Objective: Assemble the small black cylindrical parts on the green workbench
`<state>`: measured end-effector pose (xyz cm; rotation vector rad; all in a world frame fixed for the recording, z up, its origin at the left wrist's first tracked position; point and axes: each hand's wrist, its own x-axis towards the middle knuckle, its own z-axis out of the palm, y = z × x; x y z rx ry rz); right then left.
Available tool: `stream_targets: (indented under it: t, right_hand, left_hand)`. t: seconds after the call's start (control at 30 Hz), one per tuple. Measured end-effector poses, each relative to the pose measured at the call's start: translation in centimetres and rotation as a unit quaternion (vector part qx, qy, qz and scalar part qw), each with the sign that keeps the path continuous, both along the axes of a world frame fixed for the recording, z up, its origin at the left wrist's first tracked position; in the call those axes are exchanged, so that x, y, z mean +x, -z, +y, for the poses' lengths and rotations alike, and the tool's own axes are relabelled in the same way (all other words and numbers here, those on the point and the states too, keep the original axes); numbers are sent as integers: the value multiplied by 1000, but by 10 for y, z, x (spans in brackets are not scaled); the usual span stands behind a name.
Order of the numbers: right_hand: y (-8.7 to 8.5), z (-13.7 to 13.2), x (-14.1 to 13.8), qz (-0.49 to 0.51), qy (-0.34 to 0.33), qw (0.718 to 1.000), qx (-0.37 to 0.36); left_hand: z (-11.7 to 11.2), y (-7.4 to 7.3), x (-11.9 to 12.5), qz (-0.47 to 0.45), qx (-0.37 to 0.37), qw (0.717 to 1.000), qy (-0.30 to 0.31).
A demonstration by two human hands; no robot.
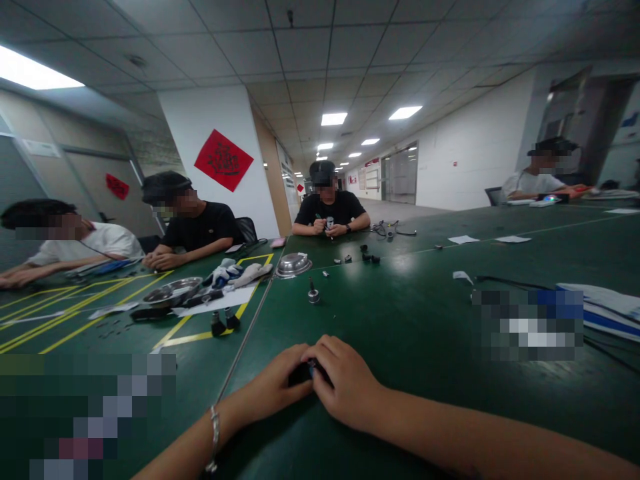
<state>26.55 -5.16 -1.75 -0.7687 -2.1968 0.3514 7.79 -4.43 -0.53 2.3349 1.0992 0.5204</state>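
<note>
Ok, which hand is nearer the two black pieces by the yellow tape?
Left. The left hand is right of the black pieces and apart from them; the right hand is farther right.

Seen from the near edge of a broad dark green table [400, 300], a red diamond-shaped paper sign with dark lettering [223, 161] hung on a white pillar [256, 193] at 11 o'clock, while a co-worker in a black shirt and dark cap [337, 208] sat at 12. Thin white paper sheets [463, 239] lay at 1 o'clock; a blue-and-white flat bundle [605, 308] lay at 2.
</note>
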Motion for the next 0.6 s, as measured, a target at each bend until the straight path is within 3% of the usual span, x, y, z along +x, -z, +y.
stream_targets:
  t: [0.6]
  right_hand:
    - [1, 2, -2, 11, 64, 997, -33]
  left_hand:
    - [-4, -9, 6, 12, 6, 1000, -3]
